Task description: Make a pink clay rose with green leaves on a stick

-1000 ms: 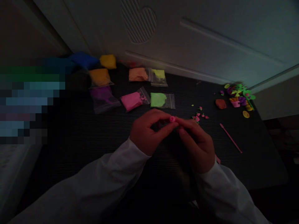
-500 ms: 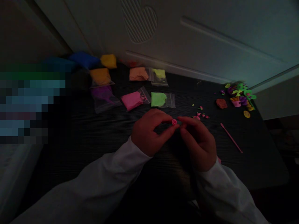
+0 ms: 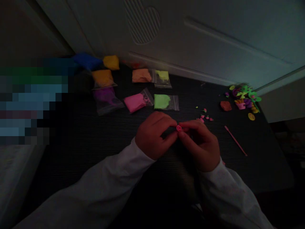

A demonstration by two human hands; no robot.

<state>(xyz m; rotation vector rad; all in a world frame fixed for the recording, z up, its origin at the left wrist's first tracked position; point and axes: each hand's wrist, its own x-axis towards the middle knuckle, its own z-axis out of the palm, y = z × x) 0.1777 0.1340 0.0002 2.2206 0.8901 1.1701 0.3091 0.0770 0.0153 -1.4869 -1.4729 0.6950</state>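
Over the dark table (image 3: 83, 140), my left hand (image 3: 153, 135) and my right hand (image 3: 202, 144) meet fingertip to fingertip. Both pinch a small rolled piece of pink clay (image 3: 179, 128) between thumb and fingers. Both arms wear white sleeves. Tiny pink clay bits (image 3: 206, 118) lie just beyond my right hand. A thin pink modelling tool (image 3: 235, 141) lies on the table to the right of my right hand.
Several small bags of coloured clay lie ahead, among them a pink bag (image 3: 137, 102), green bag (image 3: 164, 101), purple bag (image 3: 106, 97) and orange bag (image 3: 141, 75). Finished clay figures (image 3: 244, 97) and a brown lump (image 3: 225, 105) sit at far right. A pale panelled wall stands behind.
Both hands have shifted slightly right and down. My right fingers have closed in on the pink clay roll, which was mostly in the left fingertips before.
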